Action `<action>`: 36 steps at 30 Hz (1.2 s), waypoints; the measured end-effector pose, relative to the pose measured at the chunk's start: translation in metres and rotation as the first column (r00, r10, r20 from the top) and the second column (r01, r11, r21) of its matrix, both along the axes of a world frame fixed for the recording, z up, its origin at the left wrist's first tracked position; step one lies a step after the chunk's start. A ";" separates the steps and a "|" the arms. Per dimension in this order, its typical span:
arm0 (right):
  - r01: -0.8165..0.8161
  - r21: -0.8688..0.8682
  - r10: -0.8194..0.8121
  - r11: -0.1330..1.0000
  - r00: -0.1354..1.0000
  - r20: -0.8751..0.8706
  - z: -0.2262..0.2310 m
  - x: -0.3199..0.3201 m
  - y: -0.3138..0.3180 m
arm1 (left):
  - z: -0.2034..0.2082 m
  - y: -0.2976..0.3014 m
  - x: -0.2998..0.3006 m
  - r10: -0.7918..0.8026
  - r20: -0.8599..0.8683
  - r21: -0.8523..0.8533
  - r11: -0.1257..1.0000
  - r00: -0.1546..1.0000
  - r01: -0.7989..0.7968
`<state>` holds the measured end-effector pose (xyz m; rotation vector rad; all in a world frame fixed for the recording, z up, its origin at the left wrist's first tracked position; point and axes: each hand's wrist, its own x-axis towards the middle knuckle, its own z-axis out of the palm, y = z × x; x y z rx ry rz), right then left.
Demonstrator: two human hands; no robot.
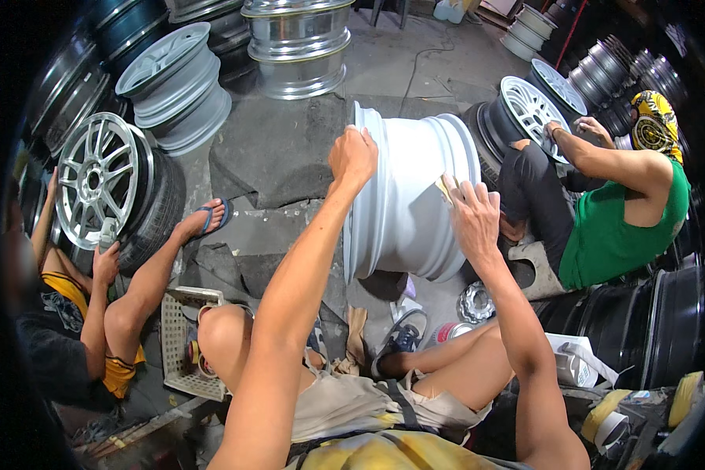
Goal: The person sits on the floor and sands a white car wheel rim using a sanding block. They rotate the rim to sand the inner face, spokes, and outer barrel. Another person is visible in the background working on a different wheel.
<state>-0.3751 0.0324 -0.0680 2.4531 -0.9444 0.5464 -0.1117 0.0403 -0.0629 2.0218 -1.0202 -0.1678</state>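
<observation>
A light grey wheel rim (415, 188) stands on its tyre-side edge in front of me, its broad barrel facing up toward me. My left hand (352, 159) is closed over the rim's left lip, fingers curled round the edge. Against the right part of the barrel, my right hand (476, 213) presses a small tan pad (449, 190) between thumb and fingers. Most of that pad is hidden by the hand, so its exact kind is unclear. The rim's underside is in shadow.
At left a person holds a tool on a silver wheel (94, 182); at right another in a green top (627, 219) works on a white wheel (529, 110). Stacked rims (298, 47) stand behind. A plastic basket (182, 345) is by my left knee, a can (449, 332) near my foot.
</observation>
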 end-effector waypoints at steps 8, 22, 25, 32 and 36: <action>0.026 -0.103 -0.021 0.994 0.999 0.046 0.003 0.003 0.010 | -0.001 -0.001 -0.004 0.008 -0.027 0.055 0.998 1.000 -0.007; 0.063 -0.090 -0.057 0.994 0.996 0.066 0.010 0.021 -0.012 | 0.000 -0.001 -0.006 -0.027 -0.056 0.041 0.999 0.998 0.029; 0.082 -0.077 -0.070 0.994 0.987 0.146 -0.006 0.017 0.012 | -0.001 0.001 -0.004 -0.018 -0.060 0.041 0.999 0.998 0.020; 0.101 -0.092 -0.086 0.991 0.985 0.151 0.002 0.023 -0.007 | -0.003 0.001 -0.004 -0.028 -0.037 0.020 0.999 0.999 0.028; 0.032 -0.037 -0.025 0.999 0.987 0.158 -0.003 0.003 0.010 | -0.007 0.001 -0.006 -0.007 -0.056 -0.001 1.000 0.998 0.007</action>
